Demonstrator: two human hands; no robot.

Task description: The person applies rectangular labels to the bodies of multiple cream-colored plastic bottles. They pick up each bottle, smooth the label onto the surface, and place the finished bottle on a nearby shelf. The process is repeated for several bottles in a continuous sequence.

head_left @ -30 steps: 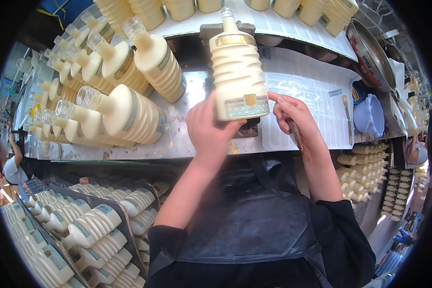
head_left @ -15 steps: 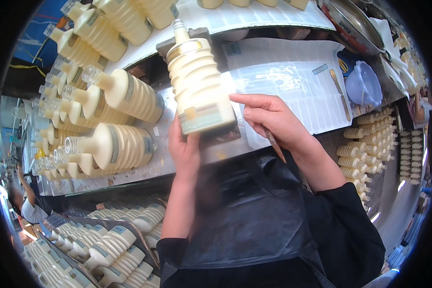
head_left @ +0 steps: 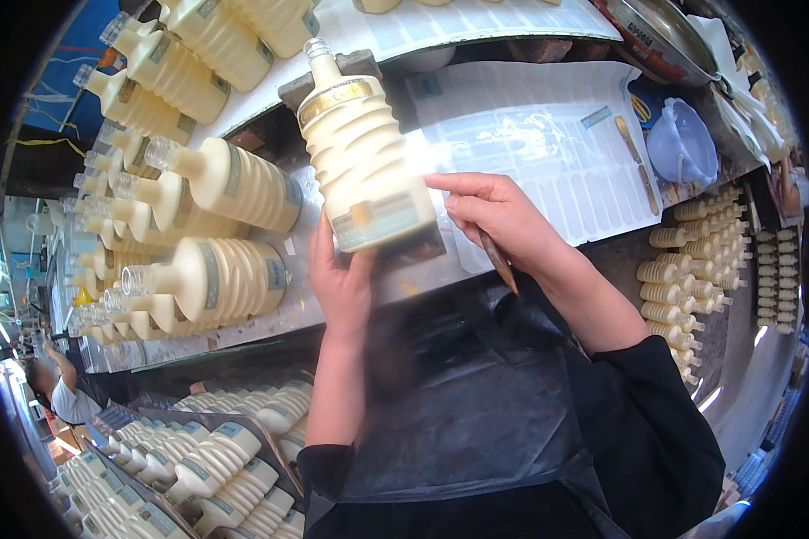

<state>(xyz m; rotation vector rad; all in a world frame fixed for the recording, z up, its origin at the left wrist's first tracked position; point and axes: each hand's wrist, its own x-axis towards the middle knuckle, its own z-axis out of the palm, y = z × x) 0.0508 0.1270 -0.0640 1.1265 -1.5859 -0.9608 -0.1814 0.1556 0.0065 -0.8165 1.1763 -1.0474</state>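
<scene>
Since the ribbed cream bottle [head_left: 361, 153] looks light, stiff and slick, it's gripped at its base by the left hand [head_left: 342, 283], while a thin tool [head_left: 497, 260] is pinched by the right hand [head_left: 499, 220] at 3 o'clock.

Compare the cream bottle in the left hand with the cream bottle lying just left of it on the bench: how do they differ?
The held bottle is gripped at its base by the left hand, neck pointing away; the lying bottle rests untouched, neck pointing left. The right hand touches only the held bottle. Both are cream, ribbed, clear-capped.
</scene>
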